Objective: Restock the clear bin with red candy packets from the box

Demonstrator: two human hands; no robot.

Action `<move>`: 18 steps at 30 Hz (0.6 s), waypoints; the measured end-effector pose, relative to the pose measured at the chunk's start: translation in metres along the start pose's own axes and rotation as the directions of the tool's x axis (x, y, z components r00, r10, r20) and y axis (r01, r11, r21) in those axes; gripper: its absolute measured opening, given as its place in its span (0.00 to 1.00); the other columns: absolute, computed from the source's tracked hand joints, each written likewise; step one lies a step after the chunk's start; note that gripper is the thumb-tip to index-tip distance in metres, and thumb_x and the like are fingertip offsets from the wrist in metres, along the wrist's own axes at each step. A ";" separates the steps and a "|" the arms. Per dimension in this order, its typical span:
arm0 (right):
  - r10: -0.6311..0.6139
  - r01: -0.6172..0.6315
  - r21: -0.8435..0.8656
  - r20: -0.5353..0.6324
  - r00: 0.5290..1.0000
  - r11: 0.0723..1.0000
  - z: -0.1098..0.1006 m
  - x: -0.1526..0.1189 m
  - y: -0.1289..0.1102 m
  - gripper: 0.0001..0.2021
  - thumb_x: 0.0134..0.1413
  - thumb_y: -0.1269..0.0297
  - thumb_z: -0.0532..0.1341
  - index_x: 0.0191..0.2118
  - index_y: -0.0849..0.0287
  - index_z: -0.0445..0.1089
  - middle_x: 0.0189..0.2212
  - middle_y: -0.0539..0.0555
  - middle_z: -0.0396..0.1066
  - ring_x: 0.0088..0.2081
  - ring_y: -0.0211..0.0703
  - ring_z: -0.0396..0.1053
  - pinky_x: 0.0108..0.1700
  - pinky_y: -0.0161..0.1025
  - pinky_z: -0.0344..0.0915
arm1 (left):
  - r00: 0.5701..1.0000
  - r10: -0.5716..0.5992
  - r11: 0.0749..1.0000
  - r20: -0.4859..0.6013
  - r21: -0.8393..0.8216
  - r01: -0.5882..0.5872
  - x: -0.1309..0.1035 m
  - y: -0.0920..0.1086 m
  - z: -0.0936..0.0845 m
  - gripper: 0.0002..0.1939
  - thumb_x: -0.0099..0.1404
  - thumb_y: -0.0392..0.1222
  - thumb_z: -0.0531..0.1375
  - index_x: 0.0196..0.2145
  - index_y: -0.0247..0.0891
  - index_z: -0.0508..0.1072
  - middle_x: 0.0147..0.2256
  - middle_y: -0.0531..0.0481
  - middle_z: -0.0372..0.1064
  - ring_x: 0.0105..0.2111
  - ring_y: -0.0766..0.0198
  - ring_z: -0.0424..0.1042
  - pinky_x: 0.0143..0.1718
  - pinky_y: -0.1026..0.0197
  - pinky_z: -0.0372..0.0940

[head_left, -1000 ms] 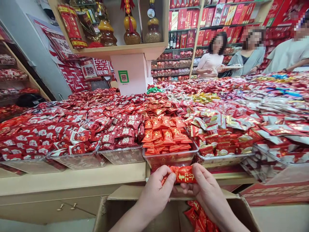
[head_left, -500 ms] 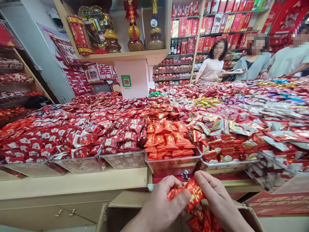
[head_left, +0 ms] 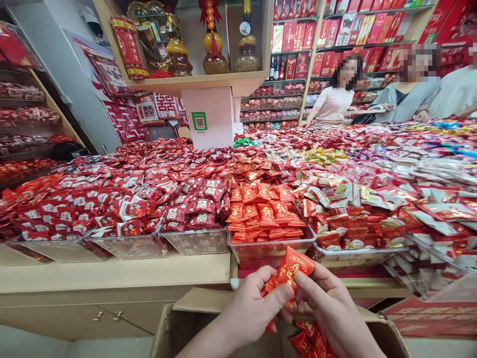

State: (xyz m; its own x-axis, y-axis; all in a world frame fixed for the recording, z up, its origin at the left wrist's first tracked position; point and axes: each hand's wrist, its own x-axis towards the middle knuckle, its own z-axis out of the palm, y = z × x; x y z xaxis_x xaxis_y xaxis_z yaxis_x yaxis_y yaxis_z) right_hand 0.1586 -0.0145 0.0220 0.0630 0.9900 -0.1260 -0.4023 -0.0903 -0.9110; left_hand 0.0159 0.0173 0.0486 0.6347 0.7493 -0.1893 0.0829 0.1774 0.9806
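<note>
Both hands are together above an open cardboard box [head_left: 199, 300], at the lower middle. Between them a red candy packet [head_left: 292, 268] with gold lettering is tilted upward. My left hand [head_left: 255, 301] is closed round its lower left part, and more red wrapper shows under the fingers. With thumb and fingers my right hand [head_left: 322, 293] pinches the packet's right side. Several similar red packets [head_left: 311, 340] lie inside the box, partly hidden by my right wrist. Just beyond the hands stands a clear tub [head_left: 274, 253] of stacked red-orange packets [head_left: 264, 214].
Clear tubs of wrapped sweets [head_left: 136, 246] line the front of the counter [head_left: 112, 276]. Durian-labelled packets [head_left: 357, 238] fill one to the right. A display cabinet [head_left: 194, 82] overhangs the sweets. Several people [head_left: 331, 104] stand at the far right side.
The red packet has been turned more upright, so its printed front shows. My right hand has shifted slightly lower and right along it. The view has swung a little to the left.
</note>
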 end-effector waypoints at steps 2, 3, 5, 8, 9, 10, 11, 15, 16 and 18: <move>-0.013 0.014 0.051 -0.023 1.000 0.999 0.002 0.000 -0.002 0.12 0.43 0.57 0.63 0.32 0.59 0.68 0.18 0.47 0.63 0.20 0.31 0.57 0.23 0.30 0.58 | 1.000 0.006 1.000 0.027 0.019 -0.007 -0.002 0.001 0.000 0.17 0.59 0.50 0.54 0.40 0.34 0.66 0.31 0.48 0.67 0.24 0.69 0.66 0.16 0.71 0.55; -0.026 0.028 0.057 -0.042 0.999 0.998 0.003 0.000 -0.003 0.12 0.42 0.57 0.64 0.30 0.60 0.68 0.18 0.47 0.63 0.20 0.30 0.56 0.23 0.29 0.57 | 0.999 0.015 1.000 0.029 0.020 -0.015 -0.003 0.002 0.001 0.17 0.59 0.49 0.54 0.40 0.34 0.66 0.34 0.47 0.67 0.24 0.69 0.66 0.16 0.71 0.55; -0.054 0.057 0.034 -0.083 0.995 0.998 0.006 0.001 -0.007 0.12 0.41 0.57 0.65 0.28 0.61 0.68 0.17 0.47 0.62 0.19 0.29 0.55 0.22 0.28 0.56 | 0.999 0.038 0.999 0.026 0.010 -0.038 -0.004 0.004 0.001 0.16 0.60 0.47 0.53 0.40 0.34 0.67 0.36 0.46 0.67 0.24 0.69 0.66 0.16 0.72 0.55; -0.078 0.079 0.005 -0.118 0.990 0.997 0.007 0.002 -0.009 0.12 0.40 0.58 0.65 0.28 0.61 0.67 0.15 0.45 0.60 0.17 0.28 0.53 0.19 0.27 0.54 | 0.998 0.050 0.999 0.034 -0.014 -0.050 -0.004 0.004 0.002 0.15 0.60 0.47 0.53 0.39 0.35 0.68 0.35 0.47 0.68 0.24 0.70 0.67 0.16 0.73 0.54; -0.095 0.094 -0.009 -0.125 0.988 0.996 0.007 0.002 -0.008 0.12 0.40 0.58 0.65 0.28 0.60 0.66 0.15 0.45 0.60 0.17 0.29 0.54 0.19 0.27 0.54 | 0.999 0.044 0.999 0.018 -0.023 -0.043 -0.004 0.004 0.002 0.16 0.59 0.48 0.53 0.39 0.35 0.69 0.34 0.47 0.69 0.23 0.70 0.66 0.15 0.73 0.53; -0.129 0.126 -0.034 -0.143 0.981 0.992 0.006 0.003 -0.006 0.13 0.40 0.58 0.65 0.29 0.59 0.64 0.16 0.45 0.61 0.17 0.30 0.56 0.19 0.28 0.56 | 0.999 0.035 0.999 -0.012 -0.032 -0.035 -0.003 0.003 0.002 0.16 0.59 0.49 0.53 0.38 0.35 0.69 0.33 0.47 0.69 0.22 0.70 0.66 0.14 0.73 0.53; -0.179 0.170 -0.066 -0.166 0.970 0.983 0.006 0.003 -0.004 0.13 0.40 0.59 0.65 0.30 0.58 0.63 0.19 0.46 0.64 0.19 0.32 0.59 0.21 0.29 0.59 | 0.998 0.026 0.999 -0.053 -0.042 -0.028 -0.002 0.001 0.002 0.17 0.59 0.51 0.53 0.38 0.35 0.69 0.31 0.47 0.69 0.21 0.71 0.66 0.14 0.73 0.53; -0.359 0.325 -0.183 -0.205 0.910 0.928 0.010 0.000 0.009 0.14 0.40 0.61 0.65 0.33 0.54 0.59 0.36 0.52 0.69 0.30 0.39 0.66 0.30 0.35 0.65 | 0.985 0.030 0.996 -0.172 -0.073 -0.043 0.000 -0.004 0.002 0.21 0.60 0.53 0.51 0.43 0.36 0.68 0.26 0.50 0.67 0.21 0.69 0.66 0.15 0.71 0.56; -0.368 0.332 -0.197 -0.191 0.910 0.923 0.012 -0.001 0.011 0.14 0.41 0.61 0.65 0.33 0.53 0.60 0.35 0.52 0.68 0.31 0.39 0.66 0.31 0.35 0.65 | 0.985 0.037 0.997 -0.169 -0.067 -0.049 0.000 -0.005 0.002 0.21 0.60 0.53 0.51 0.44 0.37 0.68 0.28 0.49 0.67 0.22 0.69 0.66 0.15 0.71 0.57; -0.364 0.324 -0.236 -0.154 0.918 0.916 0.016 -0.003 0.012 0.12 0.42 0.60 0.64 0.32 0.54 0.61 0.29 0.51 0.67 0.29 0.38 0.64 0.29 0.33 0.65 | 0.987 0.049 0.998 -0.150 -0.036 -0.055 0.000 -0.006 0.002 0.20 0.59 0.53 0.52 0.43 0.37 0.68 0.31 0.48 0.67 0.22 0.69 0.67 0.15 0.71 0.56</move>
State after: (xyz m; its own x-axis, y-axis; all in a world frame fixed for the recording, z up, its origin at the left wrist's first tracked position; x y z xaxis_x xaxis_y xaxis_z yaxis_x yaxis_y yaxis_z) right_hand 0.1387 -0.0165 0.0175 0.3455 0.9255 0.1555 -0.1327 0.2122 -0.9682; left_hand 0.0167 0.0146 0.0428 0.5157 0.8443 -0.1459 0.0201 0.1584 0.9872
